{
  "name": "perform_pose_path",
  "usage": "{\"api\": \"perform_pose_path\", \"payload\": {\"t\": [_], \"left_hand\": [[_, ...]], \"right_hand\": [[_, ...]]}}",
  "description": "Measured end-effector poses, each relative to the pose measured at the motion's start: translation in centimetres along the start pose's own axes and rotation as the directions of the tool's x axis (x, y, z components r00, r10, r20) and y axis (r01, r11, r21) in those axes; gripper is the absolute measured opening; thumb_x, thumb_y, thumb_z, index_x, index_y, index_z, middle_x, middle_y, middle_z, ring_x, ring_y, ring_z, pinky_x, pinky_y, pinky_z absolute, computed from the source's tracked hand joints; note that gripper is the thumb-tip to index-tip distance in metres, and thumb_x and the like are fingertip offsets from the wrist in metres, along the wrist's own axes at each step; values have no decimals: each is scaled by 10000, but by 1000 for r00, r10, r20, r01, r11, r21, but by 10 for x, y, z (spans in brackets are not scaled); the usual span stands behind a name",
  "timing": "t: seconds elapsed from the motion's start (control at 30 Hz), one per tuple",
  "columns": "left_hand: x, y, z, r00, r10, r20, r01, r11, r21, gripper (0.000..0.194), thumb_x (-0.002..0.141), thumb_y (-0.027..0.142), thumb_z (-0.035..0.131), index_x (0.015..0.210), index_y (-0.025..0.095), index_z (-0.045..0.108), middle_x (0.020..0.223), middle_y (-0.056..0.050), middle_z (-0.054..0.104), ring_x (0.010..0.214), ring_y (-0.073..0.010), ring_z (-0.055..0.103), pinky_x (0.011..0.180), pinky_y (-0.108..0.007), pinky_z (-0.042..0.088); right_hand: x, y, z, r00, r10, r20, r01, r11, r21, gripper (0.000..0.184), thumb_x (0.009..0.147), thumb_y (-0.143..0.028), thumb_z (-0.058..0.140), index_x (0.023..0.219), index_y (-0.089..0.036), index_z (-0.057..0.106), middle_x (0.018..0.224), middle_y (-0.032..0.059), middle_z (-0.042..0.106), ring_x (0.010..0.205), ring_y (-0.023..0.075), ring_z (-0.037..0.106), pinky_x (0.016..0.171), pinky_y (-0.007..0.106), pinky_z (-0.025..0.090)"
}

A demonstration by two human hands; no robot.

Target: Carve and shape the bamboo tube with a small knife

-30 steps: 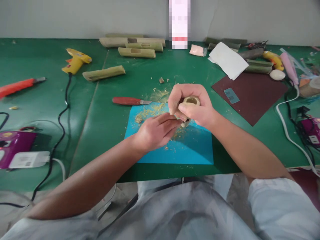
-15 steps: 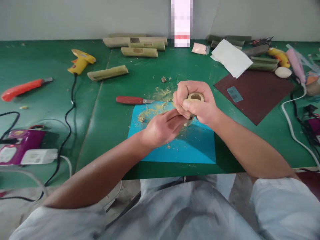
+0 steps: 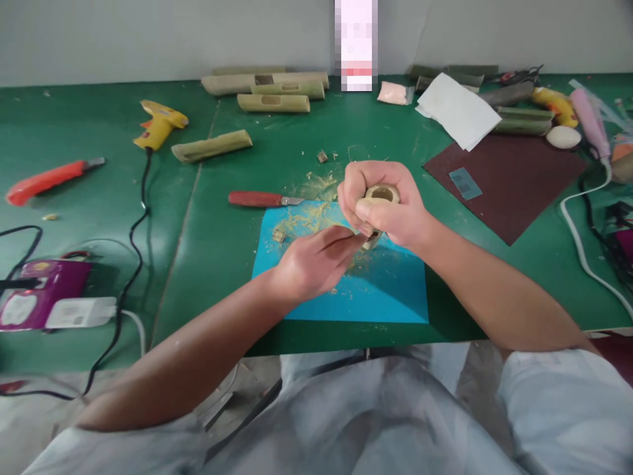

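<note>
My right hand is closed round a short bamboo tube, held tilted with its hollow end facing up. A lower part of the tube shows beneath the fingers, with a dark opening in it. My left hand reaches in from the left, its fingers pressed together against the underside of my right hand by the tube; what they pinch, if anything, is hidden. Under both hands lies a blue sheet strewn with bamboo shavings. A red-handled knife rests at the sheet's upper left edge.
Several cut bamboo pieces lie at the back, and another nearer. To the left are a yellow glue gun, an orange cutter and a purple power strip. White paper overlaps a brown sheet on the right.
My left hand has slid slightly left and down, away from the tube. The right hand keeps its grip on the bamboo tube, and the view has shifted a little.
</note>
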State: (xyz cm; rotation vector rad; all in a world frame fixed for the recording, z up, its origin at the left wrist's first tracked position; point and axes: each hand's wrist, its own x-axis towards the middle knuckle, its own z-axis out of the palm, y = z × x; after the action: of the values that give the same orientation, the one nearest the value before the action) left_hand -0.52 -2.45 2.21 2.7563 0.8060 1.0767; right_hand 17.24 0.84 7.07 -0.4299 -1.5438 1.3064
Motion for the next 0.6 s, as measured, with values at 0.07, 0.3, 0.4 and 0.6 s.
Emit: {"api": "perform_pose_path", "payload": {"t": [0.07, 0.3, 0.4, 0.6], "left_hand": [[2, 0, 2, 1000, 0, -14, 1, 1000, 9, 226, 988, 186, 527, 1142, 213, 690, 1041, -40, 743, 826, -124, 718, 722, -208, 579], [3, -1, 3, 999, 46, -27, -44, 994, 100, 254, 985, 176, 508, 1181, 213, 665, 1001, -30, 737, 764, -112, 702, 679, -202, 566], [6, 0, 4, 996, 78, -47, -70, 986, 150, 215, 960, 146, 529, 1110, 189, 677, 979, -32, 740, 730, -115, 690, 634, -206, 547], [2, 3, -1, 996, 74, -49, -66, 986, 154, 226, 961, 156, 545, 1138, 201, 678, 927, -20, 739, 716, -109, 699, 624, -200, 545]], "right_hand": [[0, 0, 1, 1000, -7, -9, 7, 1000, 4, 158, 717, -227, 577, 609, -251, 463, 569, -52, 416, 537, 117, 364, 481, 280, 314], [0, 1, 0, 1000, -28, -13, 29, 999, 29, 157, 715, -172, 572, 618, -235, 467, 582, -51, 416, 535, 107, 367, 484, 276, 308], [0, 0, 0, 999, -32, 0, 32, 999, 42, 155, 740, -200, 587, 627, -234, 486, 580, -47, 427, 538, 114, 369, 480, 282, 303], [1, -2, 3, 1000, -16, -12, 16, 1000, 25, 176, 733, -200, 584, 617, -245, 459, 565, -58, 406, 518, 108, 365, 479, 287, 302]]}}
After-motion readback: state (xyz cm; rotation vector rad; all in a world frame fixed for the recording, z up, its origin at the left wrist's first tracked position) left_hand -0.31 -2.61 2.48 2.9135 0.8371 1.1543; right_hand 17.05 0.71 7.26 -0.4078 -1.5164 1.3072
